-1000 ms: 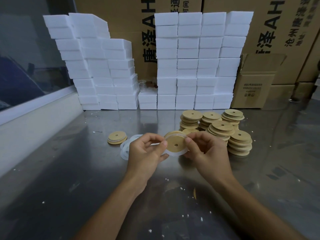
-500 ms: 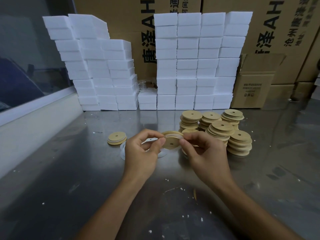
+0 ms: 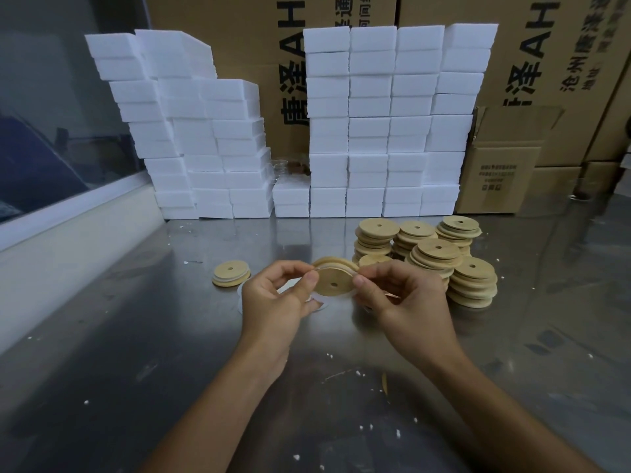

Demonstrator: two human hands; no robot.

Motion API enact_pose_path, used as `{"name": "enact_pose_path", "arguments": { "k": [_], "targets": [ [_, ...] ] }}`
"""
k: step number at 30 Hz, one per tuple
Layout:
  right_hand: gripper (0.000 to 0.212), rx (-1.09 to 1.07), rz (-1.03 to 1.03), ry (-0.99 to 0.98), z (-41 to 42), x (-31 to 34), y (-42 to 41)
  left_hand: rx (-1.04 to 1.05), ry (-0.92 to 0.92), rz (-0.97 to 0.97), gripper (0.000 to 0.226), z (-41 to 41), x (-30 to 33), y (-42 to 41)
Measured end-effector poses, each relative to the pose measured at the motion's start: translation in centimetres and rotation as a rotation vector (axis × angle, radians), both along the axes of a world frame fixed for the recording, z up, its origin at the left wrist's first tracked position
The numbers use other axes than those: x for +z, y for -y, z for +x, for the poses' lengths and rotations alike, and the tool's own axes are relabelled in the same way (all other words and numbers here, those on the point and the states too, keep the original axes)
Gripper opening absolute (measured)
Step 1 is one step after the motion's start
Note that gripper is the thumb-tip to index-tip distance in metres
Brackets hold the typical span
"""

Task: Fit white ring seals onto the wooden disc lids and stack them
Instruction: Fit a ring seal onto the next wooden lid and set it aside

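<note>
Left of centre on bench [image 3: 102,336]: finished lid stack [image 3: 231,273], low, seals fitted. Just right, loose white ring seals [image 3: 283,291] lying flat, partly hidden by left hand [image 3: 273,302]. Centre frame: wooden disc lid [image 3: 335,280] held above bench, tilted, white seal [image 3: 336,266] round upper edge. Left grip pinches lid's left rim; right hand [image 3: 406,298] grip pinches right rim. Right: bare lid piles [image 3: 437,257]. Step, likely: seating seal. Next: press seal fully round, place lid on left stack.

White foam blocks [image 3: 382,131] stacked against printed cardboard cartons [image 3: 546,63] behind a steel table [image 3: 102,370], window [image 3: 51,114] at left.
</note>
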State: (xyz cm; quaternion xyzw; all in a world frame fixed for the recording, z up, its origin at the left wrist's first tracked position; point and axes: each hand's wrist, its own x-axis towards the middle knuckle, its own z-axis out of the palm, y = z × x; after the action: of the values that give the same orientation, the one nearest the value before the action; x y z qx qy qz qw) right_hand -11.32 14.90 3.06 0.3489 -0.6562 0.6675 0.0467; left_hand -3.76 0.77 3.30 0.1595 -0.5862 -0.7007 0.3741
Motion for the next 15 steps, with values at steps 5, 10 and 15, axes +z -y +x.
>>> {"name": "enact_pose_path", "arguments": {
  "k": [5, 10, 15],
  "targets": [
    [0.003, 0.050, -0.081, 0.097, 0.07, -0.08, 0.05, -0.055, -0.037, 0.122, 0.032, -0.13, 0.16, -0.09],
    [0.002, 0.028, -0.100, 0.102, 0.07, -0.25, 0.08, -0.060, -0.003, 0.045, 0.018, -0.15, -0.03, -0.24],
    [0.005, -0.031, -0.101, 0.064, -0.05, -0.56, 0.13, -0.067, 0.038, -0.092, 0.016, 0.09, -0.06, -0.40]
  ]
}}
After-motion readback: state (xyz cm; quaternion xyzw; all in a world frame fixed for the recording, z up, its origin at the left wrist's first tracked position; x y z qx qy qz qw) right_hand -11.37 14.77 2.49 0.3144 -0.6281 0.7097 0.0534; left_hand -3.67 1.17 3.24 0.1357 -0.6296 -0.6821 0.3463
